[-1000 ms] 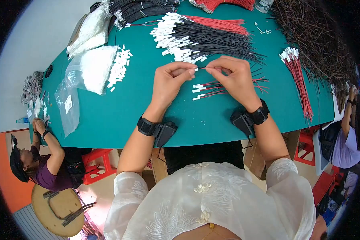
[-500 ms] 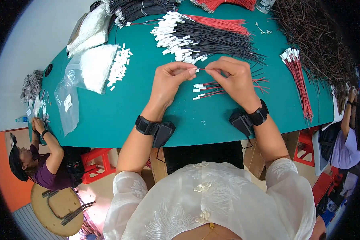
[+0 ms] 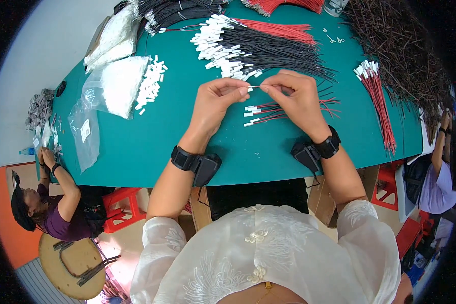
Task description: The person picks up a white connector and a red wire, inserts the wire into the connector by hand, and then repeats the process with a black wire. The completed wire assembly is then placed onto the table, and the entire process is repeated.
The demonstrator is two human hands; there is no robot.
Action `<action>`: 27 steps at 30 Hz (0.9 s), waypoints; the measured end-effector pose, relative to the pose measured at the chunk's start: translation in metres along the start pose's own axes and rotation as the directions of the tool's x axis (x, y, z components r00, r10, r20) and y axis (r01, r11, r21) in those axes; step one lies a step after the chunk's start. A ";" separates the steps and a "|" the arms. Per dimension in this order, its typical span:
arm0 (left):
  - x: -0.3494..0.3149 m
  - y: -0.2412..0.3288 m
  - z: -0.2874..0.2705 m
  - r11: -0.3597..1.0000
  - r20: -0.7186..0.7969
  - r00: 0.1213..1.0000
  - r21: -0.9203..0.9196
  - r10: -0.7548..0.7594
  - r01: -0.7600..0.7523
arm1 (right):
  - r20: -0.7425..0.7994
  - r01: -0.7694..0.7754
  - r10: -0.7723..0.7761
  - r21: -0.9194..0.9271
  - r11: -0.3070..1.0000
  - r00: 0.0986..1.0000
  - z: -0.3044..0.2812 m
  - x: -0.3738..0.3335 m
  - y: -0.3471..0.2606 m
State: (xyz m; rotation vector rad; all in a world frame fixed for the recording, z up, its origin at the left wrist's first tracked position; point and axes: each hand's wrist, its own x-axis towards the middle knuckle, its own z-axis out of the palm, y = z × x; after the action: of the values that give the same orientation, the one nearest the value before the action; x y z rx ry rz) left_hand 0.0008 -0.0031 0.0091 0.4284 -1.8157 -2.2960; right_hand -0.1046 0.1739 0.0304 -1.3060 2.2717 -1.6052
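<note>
My left hand point(image 3: 215, 104) pinches a small white connector housing point(image 3: 250, 89) between thumb and forefinger, mostly covered by the fingertips. Facing it, my right hand point(image 3: 298, 101) is closed on a thin wire point(image 3: 257, 86) that runs to the housing; whether its end sits fully inside is too small to tell. Below my right hand lies a loose group of red and black wires with white housings point(image 3: 252, 115). Just beyond both hands spreads a large pile of black wires point(image 3: 273, 53) with white housings on their left ends.
On the green table point(image 3: 177, 142), loose white housings point(image 3: 149, 88) spill from a clear bag point(image 3: 119, 86) at left. A red wire bundle point(image 3: 377, 109) and a brown wire heap point(image 3: 405, 55) lie right. A co-worker point(image 3: 61, 213) sits left; another person point(image 3: 438, 187) is far right.
Both hands hold nearly the same place. The short stretch of wire between my fingertips looked red before and now looks pale or dark.
</note>
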 end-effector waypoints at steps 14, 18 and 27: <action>0.003 -0.003 -0.005 0.999 0.008 0.999 -0.015 0.038 -0.038 | -0.052 0.091 -0.094 -0.064 0.994 0.994 0.000 0.001 0.002; 0.003 -0.003 -0.005 0.999 0.023 0.999 -0.007 0.039 -0.038 | -0.047 0.105 -0.109 -0.068 0.992 0.993 -0.001 0.001 0.001; 0.003 -0.002 -0.003 0.997 0.010 0.997 -0.004 0.081 -0.080 | -0.035 0.123 -0.126 -0.072 0.990 0.991 -0.001 0.000 0.000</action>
State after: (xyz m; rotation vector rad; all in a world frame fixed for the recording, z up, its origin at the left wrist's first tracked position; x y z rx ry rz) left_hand -0.0009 -0.0064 0.0065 0.3372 -1.7990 -2.2515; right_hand -0.1050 0.1742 0.0311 -1.4728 2.3317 -1.6170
